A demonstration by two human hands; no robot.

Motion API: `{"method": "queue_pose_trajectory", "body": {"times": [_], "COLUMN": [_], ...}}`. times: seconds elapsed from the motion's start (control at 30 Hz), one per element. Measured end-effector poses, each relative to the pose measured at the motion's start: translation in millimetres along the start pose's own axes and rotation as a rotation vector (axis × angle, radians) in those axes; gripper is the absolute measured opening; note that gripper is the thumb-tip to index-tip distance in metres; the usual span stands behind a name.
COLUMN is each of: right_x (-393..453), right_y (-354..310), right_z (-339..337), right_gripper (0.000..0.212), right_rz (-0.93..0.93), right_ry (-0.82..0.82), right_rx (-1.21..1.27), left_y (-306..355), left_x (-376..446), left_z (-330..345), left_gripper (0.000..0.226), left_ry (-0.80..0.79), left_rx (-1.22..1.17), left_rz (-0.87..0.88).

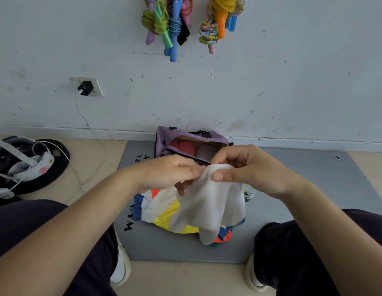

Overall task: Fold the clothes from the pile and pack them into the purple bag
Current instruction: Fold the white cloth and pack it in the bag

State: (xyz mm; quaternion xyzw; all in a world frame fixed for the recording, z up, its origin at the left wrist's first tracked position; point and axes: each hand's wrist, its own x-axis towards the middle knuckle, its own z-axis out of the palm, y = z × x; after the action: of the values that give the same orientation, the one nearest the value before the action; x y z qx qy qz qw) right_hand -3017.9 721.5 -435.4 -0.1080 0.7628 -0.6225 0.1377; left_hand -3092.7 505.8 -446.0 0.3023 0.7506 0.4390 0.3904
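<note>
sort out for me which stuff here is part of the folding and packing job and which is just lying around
Part of the job:
- white cloth, pinched by left hand and right hand
- multicoloured garment on the grey mat
- purple bag, open, rolled clothes inside

Just lying about:
- jump ropes on the wall
- black charger
- headset
- small bottle

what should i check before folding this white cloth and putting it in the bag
1. Both hands grip the cloth: ok. The left hand and right hand pinch the top edge of the white cloth.
2. Cloth hangs free: ok; it droops over the colourful garment.
3. Cloth spread flat: not ok, bunched.
4. Purple bag open: ok.
5. Room in the bag: cannot tell; rolled pink items already sit inside.
6. Grey mat has bare space for folding: ok.
</note>
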Motion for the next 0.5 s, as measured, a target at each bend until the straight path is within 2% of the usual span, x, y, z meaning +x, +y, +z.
{"method": "queue_pose_trajectory", "body": {"times": [0.1,0.27,0.33,0.43,0.5], "right_x": [0.7,1.8,1.6,2.9,3.9], "right_y": [1.2,1.4,0.3,2.3,2.9], "right_z": [-1.3,-5.8,-5.9,-1.2,3.4], "right_gripper": [0.008,0.008,0.016,0.044,0.041], "right_rz": [0.003,0.030,0.045,0.072,0.057], "right_ry": [0.003,0.070,0.086,0.109,0.146], "right_rx": [-0.029,-0.103,-0.141,-0.196,-0.189], "left_y": [-3.6,1.0,1.2,-1.4,-2.7], "left_x": [0.8,-2.1,-0.9,3.2,5.1], "left_z": [-0.1,-1.1,-0.2,2.6,4.0], "left_gripper": [0.030,0.022,0.013,0.013,0.019], "left_ry": [-0.017,-0.016,0.078,0.222,0.286], "left_rx": [0.010,-0.200,-0.211,-0.186,-0.160], "left_rz": [-0.005,0.102,0.152,0.237,0.264]}}
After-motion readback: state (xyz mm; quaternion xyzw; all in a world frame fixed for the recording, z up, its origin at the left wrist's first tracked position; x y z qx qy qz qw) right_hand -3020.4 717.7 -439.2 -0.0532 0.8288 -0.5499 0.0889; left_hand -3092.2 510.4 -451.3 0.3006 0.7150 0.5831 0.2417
